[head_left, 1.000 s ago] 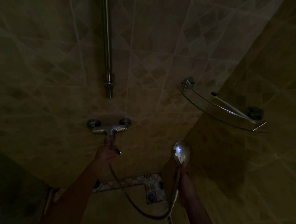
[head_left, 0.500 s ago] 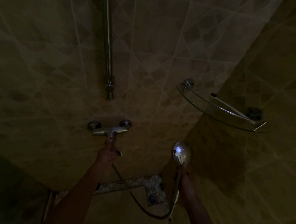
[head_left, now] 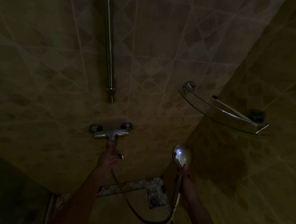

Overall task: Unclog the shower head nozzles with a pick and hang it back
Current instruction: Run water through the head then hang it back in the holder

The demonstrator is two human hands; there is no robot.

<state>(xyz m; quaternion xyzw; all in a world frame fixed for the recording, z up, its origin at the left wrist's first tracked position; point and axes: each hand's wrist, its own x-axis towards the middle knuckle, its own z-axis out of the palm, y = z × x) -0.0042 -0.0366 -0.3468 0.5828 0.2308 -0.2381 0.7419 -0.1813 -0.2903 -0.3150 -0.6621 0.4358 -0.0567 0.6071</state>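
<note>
The room is very dark. My right hand (head_left: 187,181) grips the handle of the chrome shower head (head_left: 182,154), whose round back faces me near the wall corner. Its hose (head_left: 140,217) loops down and across to the chrome mixer tap (head_left: 110,131) on the tiled wall. My left hand (head_left: 109,158) grips the lever under the tap, thumb pointing up along it. A thin white pick (head_left: 231,107) with a dark tip lies on the glass corner shelf (head_left: 202,112). A vertical chrome rail (head_left: 109,51) runs up the wall above the tap.
Two tiled walls meet in a corner at the right. A square floor drain (head_left: 153,199) sits low in that corner on the floor.
Both hands keep their grips. The view has drifted slightly; the shower head and tap stay in nearly the same places.
</note>
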